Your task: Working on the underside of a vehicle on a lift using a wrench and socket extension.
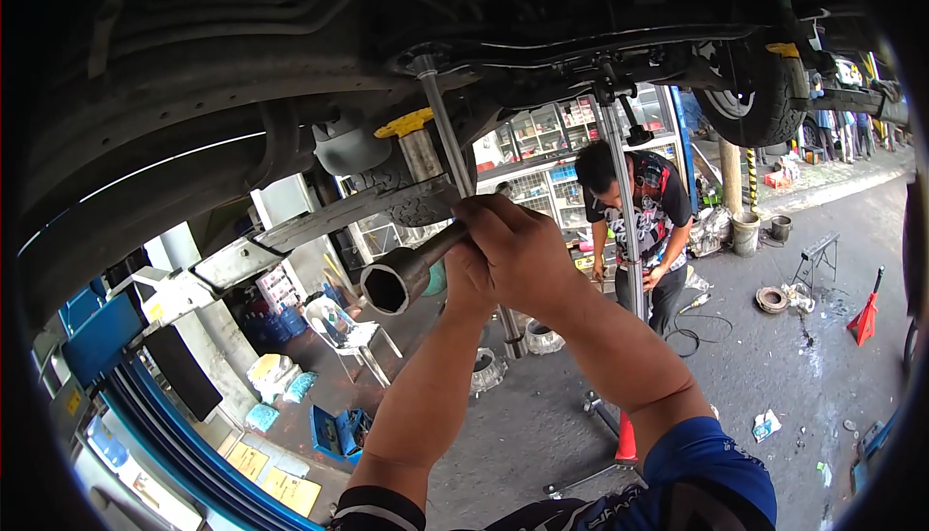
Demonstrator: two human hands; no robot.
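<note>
Overhead is the dark underside of a raised vehicle (319, 57). A steel pole (447, 139) hangs from a round flange, angled down past my hands. My right hand (513, 250) is closed around the bar of a dark metal socket wrench (402, 275), whose large hexagonal opening faces left and toward me, beside the pole. My left hand (464, 284) is closed just below and behind the right one, on the same wrench; its fingertips are mostly hidden. A green item (435, 278) shows behind the socket, too covered to make out.
A co-worker (644, 212) in dark clothes bends beside a second pole (634, 260) on a red-based stand. A blue lift column (126, 376), white chair (358, 333), blue toolbox (334, 429), metal housings (484, 371) and red jack stand (866, 313) stand around. A wheel (735, 105) hangs upper right.
</note>
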